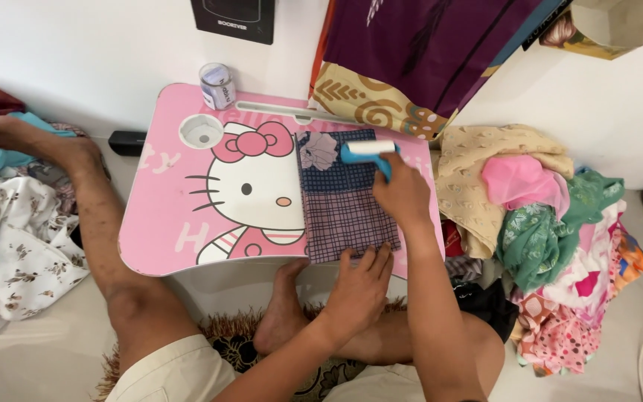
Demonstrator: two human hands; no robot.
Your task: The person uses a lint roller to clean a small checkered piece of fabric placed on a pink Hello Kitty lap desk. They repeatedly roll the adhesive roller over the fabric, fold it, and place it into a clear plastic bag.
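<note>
Where the person sits cross-legged on a shaggy brown mat (225, 339) against a white wall, a pink lap table (165, 216) with a cartoon cat face stands over the legs, its far edge carrying a small clear jar (216, 85) and a round cup recess (201, 131). A heap of mixed clothes (552, 246) lies to the right, floral fabric (20, 253) to the left, and purple and patterned cloth (411, 52) hangs down from above (its upper part runs out of view). On the right half of the table lies a folded checked cloth (344, 201), dark blue and purple. The right hand (405, 195) reaches forward, fingers closed round the blue handle of a lint roller (368, 151) whose white head rests on the cloth's far end; the handle is largely hidden by the fingers. The left hand (360, 286) presses flat, fingers spread and gripping nothing, on the cloth's near edge.
</note>
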